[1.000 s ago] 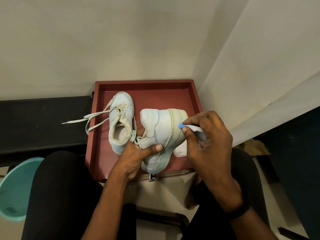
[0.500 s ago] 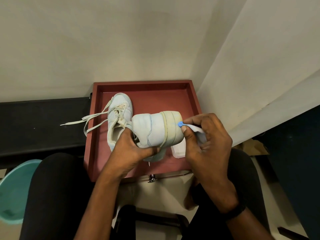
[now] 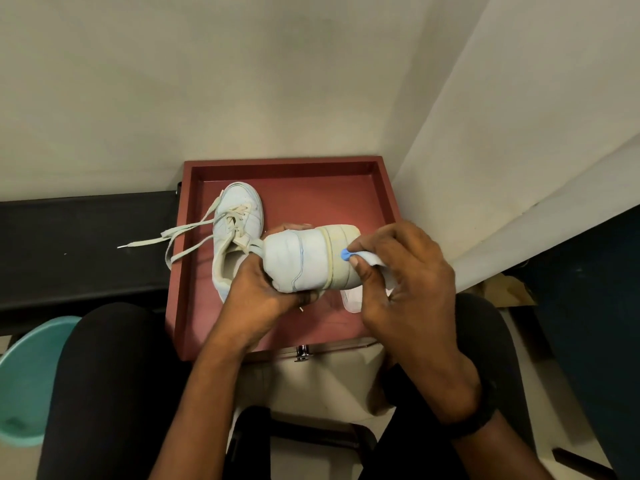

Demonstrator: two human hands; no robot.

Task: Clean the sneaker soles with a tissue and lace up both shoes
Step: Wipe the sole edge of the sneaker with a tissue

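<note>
A white sneaker [image 3: 304,259] is held on its side above the red tray [image 3: 287,168], heel toward me and sole edge to the right. My left hand [image 3: 258,292] grips it around the heel and collar. My right hand [image 3: 401,282] pinches a white tissue [image 3: 372,259], with a blue bit at the fingertips, against the yellowed sole rim. The second white sneaker [image 3: 235,230] stands upright in the tray at left. Its loose laces [image 3: 166,237] trail over the tray's left rim.
A white flat piece [image 3: 351,299] lies in the tray under the held shoe. A black bench [image 3: 83,244] runs to the left, with a teal bowl [image 3: 24,379] below it. Walls close in behind and at right. My legs in black flank the tray.
My left hand has turned the sneaker from tilted to lying level on its side and raised it slightly. The right hand stays with the tissue at the sole rim.
</note>
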